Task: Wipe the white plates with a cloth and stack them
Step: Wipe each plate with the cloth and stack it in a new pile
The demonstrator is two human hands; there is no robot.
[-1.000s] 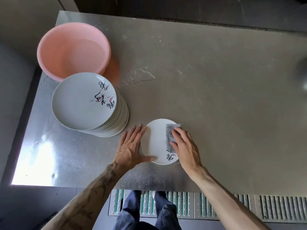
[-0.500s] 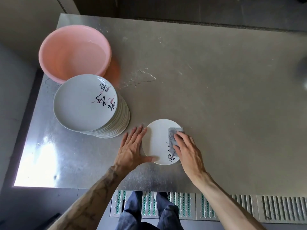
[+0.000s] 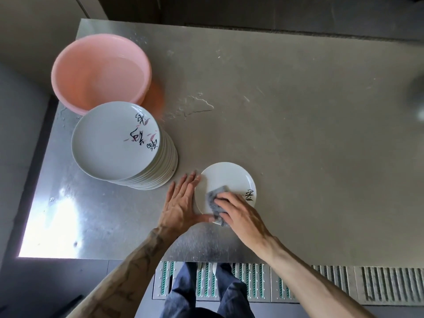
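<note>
A small white plate (image 3: 226,177) with black script on its right side lies flat on the steel table near the front edge. My right hand (image 3: 241,214) presses a grey cloth (image 3: 216,197) onto the plate's lower middle. My left hand (image 3: 181,203) lies flat on the table, fingers spread, its thumb and fingertips braced against the plate's left rim. To the left stands a tall stack of white plates (image 3: 119,143), the top one showing black and pink markings.
A pink basin (image 3: 101,72) holding water stands behind the stack at the table's back left. A puddle of water (image 3: 195,106) lies mid-table. The steel table (image 3: 309,145) stretches wide to the right. Floor grating (image 3: 321,283) runs below the front edge.
My right hand has slid the cloth from the plate's right side to its lower middle, uncovering the black script. My left hand stays against the plate's left rim.
</note>
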